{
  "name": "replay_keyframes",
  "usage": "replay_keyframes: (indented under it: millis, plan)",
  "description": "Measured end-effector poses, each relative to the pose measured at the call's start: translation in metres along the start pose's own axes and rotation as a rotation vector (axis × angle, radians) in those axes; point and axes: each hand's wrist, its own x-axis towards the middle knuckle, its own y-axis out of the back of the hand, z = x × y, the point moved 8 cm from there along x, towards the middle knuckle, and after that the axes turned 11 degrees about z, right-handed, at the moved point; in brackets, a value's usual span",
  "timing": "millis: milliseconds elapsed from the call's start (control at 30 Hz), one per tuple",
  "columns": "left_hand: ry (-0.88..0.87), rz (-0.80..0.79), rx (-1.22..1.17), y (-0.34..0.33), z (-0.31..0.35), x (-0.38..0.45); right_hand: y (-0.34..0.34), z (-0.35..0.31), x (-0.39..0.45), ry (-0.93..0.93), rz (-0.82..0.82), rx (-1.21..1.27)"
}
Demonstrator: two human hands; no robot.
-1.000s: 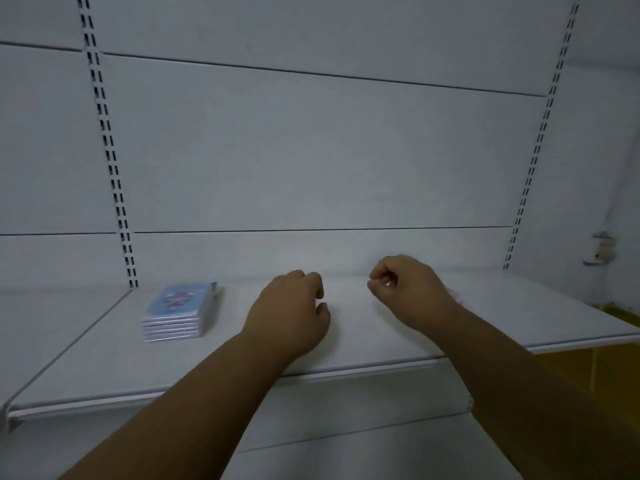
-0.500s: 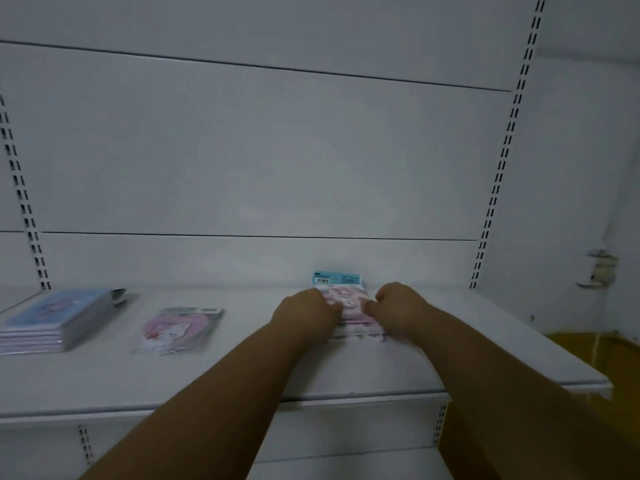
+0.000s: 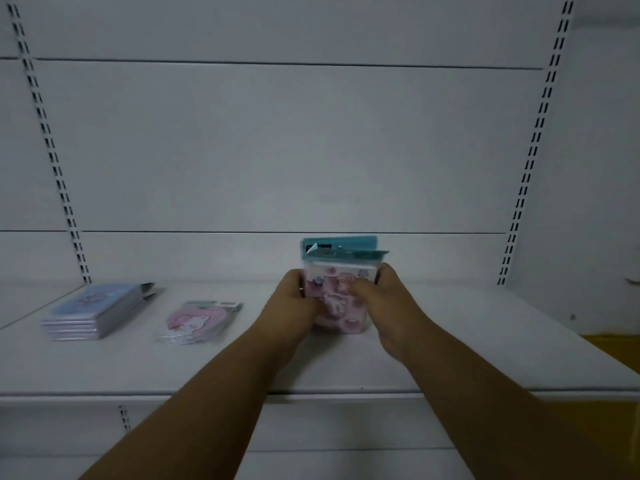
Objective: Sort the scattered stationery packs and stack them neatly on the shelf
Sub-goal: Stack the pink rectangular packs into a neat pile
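Premises: a white metal shelving bay in dim light, plain back panels, slotted uprights at left and right. One white shelf (image 3: 450, 341) runs across the middle of the view, its front lip nearest the camera.

Nearest the camera, two bare forearms rise from 6 o'clock and converge toward the centre of the shelf.

Left hand (image 3: 294, 306): fingers curled against the left edge of a pink stationery pack (image 3: 341, 303), thumb side on its near face. Grip confirmed.

Right hand (image 3: 388, 306): fingers wrapped round the pack's right edge, thumb lying across the printed front. Grip confirmed.

The pack sits just right of centre, clamped between both hands. It bears a pink and white cartoon print, with a teal header card at its top, toward 12 o'clock. It appears to be more than one pack held together; the count cannot be told. Its lower edge is at or just above the shelf surface; contact cannot be told.

At 9 o'clock from the hands, apart from them, a single pink pack in clear wrap (image 3: 199, 322) lies flat on the shelf.

Further toward 9 o'clock, near the left upright (image 3: 52, 157), a neat stack of blue packs (image 3: 93, 315) lies flat, clear of the pink one.

Right upright (image 3: 533, 157) stands at 2 o'clock. At 4 o'clock, beyond the shelf end, a yellow surface (image 3: 613, 348) shows.
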Motion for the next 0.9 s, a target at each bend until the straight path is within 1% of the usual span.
replay_keyframes:
  millis: [67, 167, 200, 267, 333, 400, 467, 500, 567, 633, 700, 800, 900]
  plan:
    - [0.037, -0.071, -0.078, -0.007, -0.004, -0.005, -0.009, 0.005, -0.008, -0.041, -0.022, 0.051]
    - [0.095, -0.134, -0.124, -0.007, -0.009, -0.005, -0.012, 0.006, -0.012, -0.120, -0.049, 0.153]
    - [0.119, -0.157, -0.129, -0.007, -0.011, -0.004, -0.014, 0.006, -0.013, -0.134, -0.066, 0.181]
    - [0.112, -0.218, -0.079, -0.005, -0.011, 0.000, -0.015, 0.005, -0.014, -0.131, -0.076, 0.186]
    - [0.025, -0.313, 0.060, -0.007, -0.007, 0.001, -0.013, 0.008, -0.016, -0.097, -0.070, 0.081]
    - [-0.108, -0.361, 0.274, -0.006, -0.005, 0.003, -0.008, 0.009, -0.018, -0.020, -0.102, -0.158]
    - [-0.170, -0.283, 0.464, 0.003, -0.010, 0.010, -0.001, 0.007, -0.019, 0.066, -0.148, -0.397]
    - [-0.187, -0.236, 0.506, 0.008, -0.011, 0.012, 0.002, 0.004, -0.020, 0.103, -0.160, -0.480]
    - [-0.250, -0.158, 0.574, 0.014, -0.010, 0.014, 0.005, -0.001, -0.020, 0.160, -0.160, -0.562]
    - [-0.293, -0.100, 0.622, 0.016, -0.007, 0.016, 0.006, -0.003, -0.018, 0.192, -0.145, -0.567]
    - [-0.279, -0.064, 0.634, 0.019, -0.006, 0.018, 0.005, -0.001, -0.014, 0.206, -0.128, -0.545]
    - [-0.205, -0.050, 0.581, 0.025, -0.006, 0.021, 0.007, -0.006, -0.009, 0.236, -0.071, -0.550]
    - [-0.107, -0.029, 0.537, 0.036, -0.004, 0.023, 0.005, -0.005, -0.005, 0.169, -0.017, -0.510]
